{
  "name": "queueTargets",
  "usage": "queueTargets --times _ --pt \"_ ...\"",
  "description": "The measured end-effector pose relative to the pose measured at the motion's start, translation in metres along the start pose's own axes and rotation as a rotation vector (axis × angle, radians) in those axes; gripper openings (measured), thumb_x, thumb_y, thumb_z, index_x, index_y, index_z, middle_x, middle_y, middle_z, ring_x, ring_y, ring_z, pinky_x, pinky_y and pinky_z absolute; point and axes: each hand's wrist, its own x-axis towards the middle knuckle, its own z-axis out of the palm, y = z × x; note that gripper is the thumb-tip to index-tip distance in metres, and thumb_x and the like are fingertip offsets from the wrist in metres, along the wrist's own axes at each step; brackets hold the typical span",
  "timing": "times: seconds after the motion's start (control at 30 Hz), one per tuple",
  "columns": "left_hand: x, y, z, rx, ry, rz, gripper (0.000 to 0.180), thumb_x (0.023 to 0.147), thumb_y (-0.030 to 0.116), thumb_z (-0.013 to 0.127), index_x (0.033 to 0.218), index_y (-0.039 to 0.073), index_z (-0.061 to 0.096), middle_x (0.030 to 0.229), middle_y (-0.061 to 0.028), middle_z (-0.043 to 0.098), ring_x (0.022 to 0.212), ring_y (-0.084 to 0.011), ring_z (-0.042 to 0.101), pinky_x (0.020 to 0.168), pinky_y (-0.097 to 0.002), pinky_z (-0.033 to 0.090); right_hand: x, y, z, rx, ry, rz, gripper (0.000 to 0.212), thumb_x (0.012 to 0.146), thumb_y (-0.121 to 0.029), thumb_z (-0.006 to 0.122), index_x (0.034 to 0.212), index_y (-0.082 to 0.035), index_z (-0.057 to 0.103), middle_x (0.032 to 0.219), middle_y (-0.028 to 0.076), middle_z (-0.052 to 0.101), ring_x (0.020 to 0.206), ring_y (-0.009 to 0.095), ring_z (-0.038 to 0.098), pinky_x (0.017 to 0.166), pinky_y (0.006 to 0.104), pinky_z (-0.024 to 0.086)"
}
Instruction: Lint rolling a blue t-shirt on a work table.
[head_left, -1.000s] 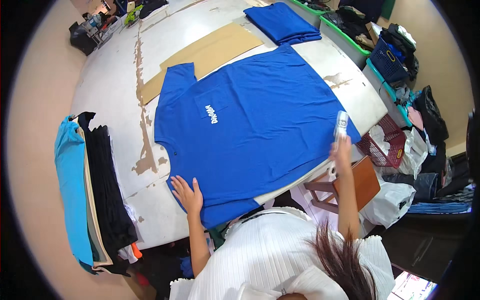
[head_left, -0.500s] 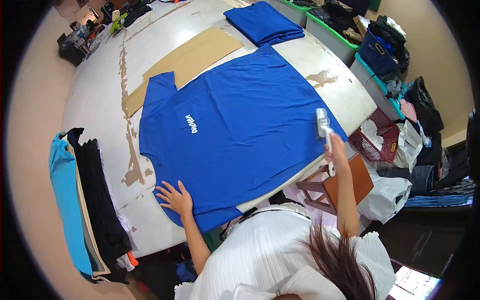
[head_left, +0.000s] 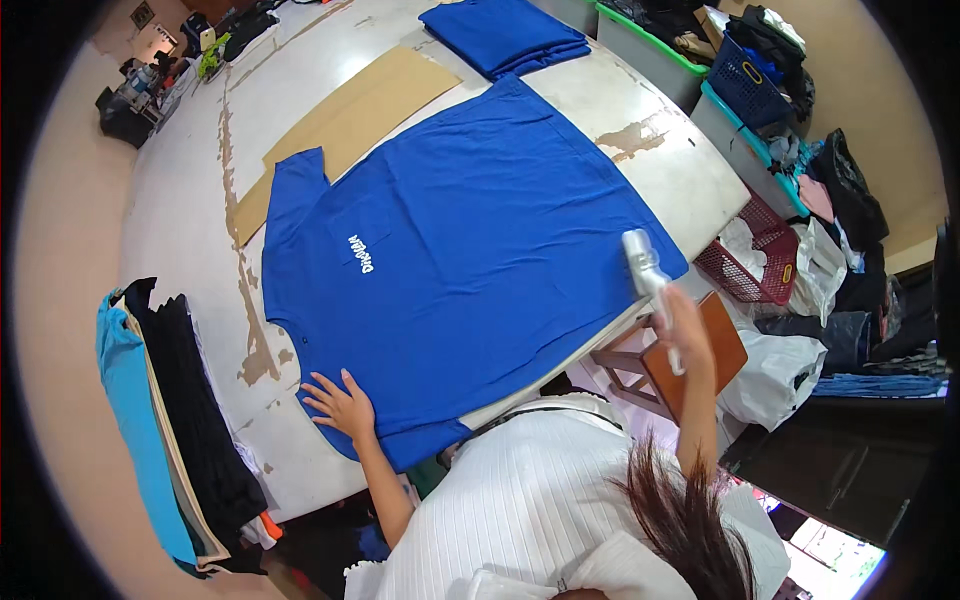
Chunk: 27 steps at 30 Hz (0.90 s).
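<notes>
Well, mid-frame, the blue shirt [head_left: 460,240] lies spread but creased, unfolded; left hand [head_left: 346,408] splayed on it, right hand [head_left: 684,325] gripping a roller [head_left: 646,268].

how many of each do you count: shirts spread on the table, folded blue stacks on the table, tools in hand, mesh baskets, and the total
Spread blue shirt, under the left hand: 1
Folded blue stack: 1
White-handled tool in the right hand: 1
Dark blue mesh basket plus maroon mesh basket: 2
Total: 5
</notes>
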Motion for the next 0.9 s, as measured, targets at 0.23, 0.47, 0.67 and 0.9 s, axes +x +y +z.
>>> queueTargets --times 0.23,0.47,0.67,0.9 --pt "0.001 -0.003 0.004 0.008 0.009 0.014 0.065 0.089 0.053 0.026 0.140 0.013 0.014 0.145 -0.0164 0.004 0.133 -0.0371 0.004 0.102 -0.0588 0.005 -0.040 -0.018 0.090 -0.108 -0.364 0.023 0.030 0.091 -0.033 0.044 0.109 -0.008 0.046 0.059 -0.003 0.043 0.044 0.004 0.040 0.036 0.0193 0.033" --pt "0.003 -0.003 0.007 -0.009 0.013 0.036 0.064 0.090 0.051 0.027 0.140 0.013 0.015 0.145 -0.0167 0.004 0.133 -0.0377 0.004 0.101 -0.0594 0.004 -0.044 -0.002 0.134 -0.261 -0.891 0.272 0.038 0.091 -0.036 0.042 0.119 -0.009 0.043 0.059 -0.003 0.042 0.042 0.004 0.035 0.036 0.0195 0.030" --pt "0.005 -0.007 0.009 0.006 0.005 0.037 0.064 0.090 0.052 0.025 0.140 0.014 0.013 0.145 -0.0159 0.004 0.133 -0.0367 0.002 0.101 -0.0594 0.001 -0.026 -0.005 -0.007 0.155 -0.005 0.063 0.031 0.090 -0.038 0.042 0.101 -0.009 0.050 0.055 -0.002 0.044 0.036 0.003 0.034 0.030 0.0164 0.023" --pt "0.008 -0.033 0.002 -0.198 -0.088 0.125 0.052 0.091 0.035 0.033 0.139 0.016 0.022 0.146 -0.0115 0.007 0.134 -0.0340 0.004 0.102 -0.0572 0.003 -0.042 -0.031 0.095 -0.059 -0.353 0.102 0.038 0.091 -0.036 0.043 0.117 -0.008 0.045 0.059 -0.001 0.044 0.040 0.005 0.037 0.033 0.0181 0.028"
